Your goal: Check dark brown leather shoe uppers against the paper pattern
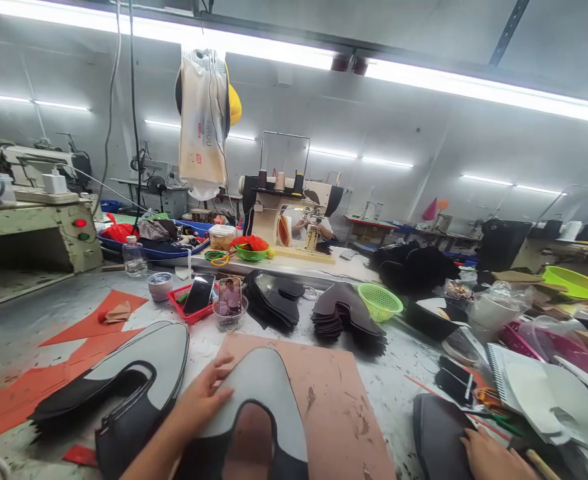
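A shoe upper (259,373), light grey at the toe and black toward the heel, lies on a pinkish-brown board (344,400). My left hand (207,397) rests over its left edge, fingers apart. At the lower right, my right hand (494,457) has its fingertips over the edge of a dark grey shoe piece (441,430); its other fingers are partly hidden. Left of the board lies a stack of similar grey-and-black uppers (167,360). Two stacks of dark shoe pieces, one at the left (274,300) and one at the right (347,310), sit beyond the board.
A phone (230,297) stands in a clear cup, beside a red basket (189,313) holding another phone. A green basket (379,301) and a sewing machine (289,213) are farther back. Orange sheets (94,320) lie left; a spiral notebook (529,393) and clutter fill the right.
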Demonstrator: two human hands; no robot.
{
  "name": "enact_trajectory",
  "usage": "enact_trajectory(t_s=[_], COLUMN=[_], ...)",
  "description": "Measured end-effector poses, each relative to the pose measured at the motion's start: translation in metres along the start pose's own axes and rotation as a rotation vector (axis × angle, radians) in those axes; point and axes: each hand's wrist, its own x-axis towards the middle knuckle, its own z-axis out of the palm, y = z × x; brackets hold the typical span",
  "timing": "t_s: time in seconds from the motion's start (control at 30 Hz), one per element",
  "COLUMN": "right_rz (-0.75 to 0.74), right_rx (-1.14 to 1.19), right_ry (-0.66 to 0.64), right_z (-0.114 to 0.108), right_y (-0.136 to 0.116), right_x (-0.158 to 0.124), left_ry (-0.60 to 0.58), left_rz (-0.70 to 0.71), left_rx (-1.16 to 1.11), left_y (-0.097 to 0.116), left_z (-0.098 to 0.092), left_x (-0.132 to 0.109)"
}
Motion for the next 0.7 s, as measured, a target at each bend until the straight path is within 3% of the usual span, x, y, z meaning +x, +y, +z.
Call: enact_trajectory(t_s=[0.07,0.17,0.27,0.37,0.47,0.57,0.63,0.7], right_rz=[0.031,0.073,0.055,-0.096,-0.298,-0.509,-0.549,-0.494], right_rx=[-0.067,-0.083,-0.014,0.197,0.600,1.072,1.361,1.622], right_ry=[0.062,0.019,-0.212,-0.419,-0.470,-0.454,-0.458,-0.489], right_z=[-0.025,-0.062,-0.097,-0.133,-0.173,-0.203,-0.209,-0.200], right_y=[-0.012,-0.035,-0.065,-0.097,-0.124,-0.144,-0.158,-0.175], right_x=[-0.002,-0.001,-0.001,-0.009,-0.018,-0.014,-0.002,0.013], left_ry=[-0.020,-0.254,-0.397,-0.364,-0.333,-0.409,-0.503,-0.539], left_rz=[0.135,0.269,0.259,0.247,0.283,0.261,0.212,0.119], left_rx=[0.382,0.800,0.928,0.933,0.780,0.372,0.017,-0.259], left_y=[-0.020,-0.031,-0.029,-0.026,-0.017,0.007,0.025,0.039], left_z=[0.022,0.047,0.060,0.065,0.069,0.071,0.069,0.063], left_x=[0.002,-0.006,-0.013,-0.012,-0.009,-0.009,-0.007,-0.005])
